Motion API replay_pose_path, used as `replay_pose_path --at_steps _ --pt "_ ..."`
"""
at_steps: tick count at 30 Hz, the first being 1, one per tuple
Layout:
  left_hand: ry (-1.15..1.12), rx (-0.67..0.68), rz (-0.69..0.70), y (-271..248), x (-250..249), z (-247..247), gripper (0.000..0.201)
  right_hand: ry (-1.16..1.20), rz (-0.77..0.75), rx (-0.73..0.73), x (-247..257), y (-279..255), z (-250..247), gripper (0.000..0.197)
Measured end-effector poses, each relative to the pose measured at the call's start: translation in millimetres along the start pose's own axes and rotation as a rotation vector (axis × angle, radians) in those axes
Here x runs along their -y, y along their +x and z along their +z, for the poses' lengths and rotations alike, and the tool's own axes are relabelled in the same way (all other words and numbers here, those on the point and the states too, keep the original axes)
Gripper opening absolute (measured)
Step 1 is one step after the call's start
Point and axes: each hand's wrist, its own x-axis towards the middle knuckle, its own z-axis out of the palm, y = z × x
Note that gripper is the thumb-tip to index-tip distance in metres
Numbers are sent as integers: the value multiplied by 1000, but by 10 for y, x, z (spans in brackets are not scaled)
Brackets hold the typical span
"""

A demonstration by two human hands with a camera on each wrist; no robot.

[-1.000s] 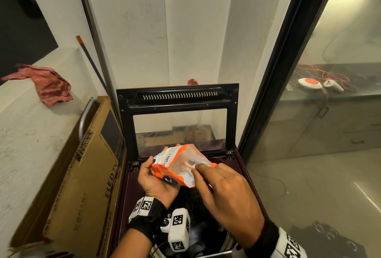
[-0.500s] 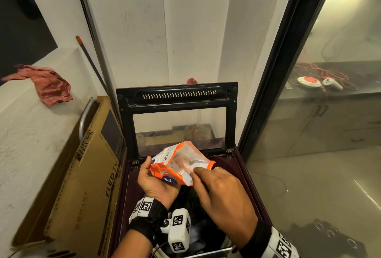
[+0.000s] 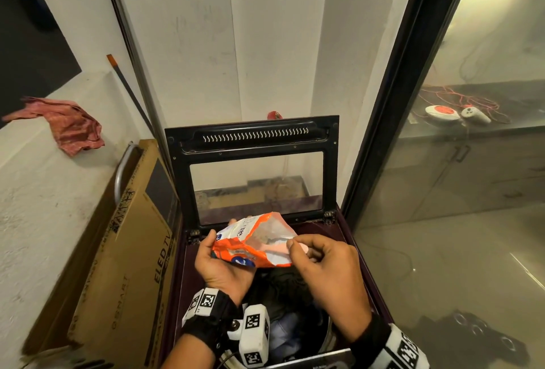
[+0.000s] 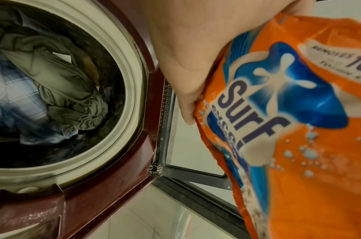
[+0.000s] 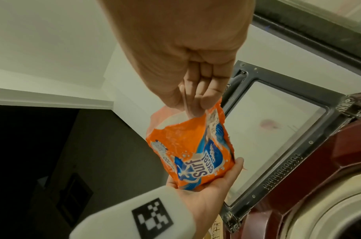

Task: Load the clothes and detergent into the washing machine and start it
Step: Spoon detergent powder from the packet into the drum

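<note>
An orange detergent packet [image 3: 250, 243] with its top open is held over the open top-loading washing machine [image 3: 182, 280]. My left hand [image 3: 219, 238] grips the packet's lower end from underneath; the left wrist view shows the left hand [image 4: 185, 64] against the packet [image 4: 288, 129]. At the packet's mouth my right hand [image 3: 292, 246] pinches a thin pink spoon [image 3: 300, 247] between thumb and forefinger. The right wrist view shows that pinch of the right hand [image 5: 193, 103] above the packet [image 5: 192, 150]. Grey and checked clothes [image 4: 52, 80] lie in the drum.
The machine's lid [image 3: 250, 138] stands upright behind the hands. A tall cardboard TV box [image 3: 126, 265] leans close on the left. A red cloth [image 3: 67, 123] lies on the white ledge. A black-framed glass partition [image 3: 383, 132] runs along the right.
The right hand has drawn back a little to the right and down from the packet's mouth. The packet has sunk slightly in the left hand.
</note>
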Motion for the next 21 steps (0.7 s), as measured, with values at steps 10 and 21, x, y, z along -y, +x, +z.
replay_pose_path --at_steps 10,21 --pt "42 -22 -17 -42 12 -45 73 465 298 -90 -58 -4 -93 7" --pt "171 11 -210 -17 318 -85 81 538 435 -168 -307 -109 -294 7"
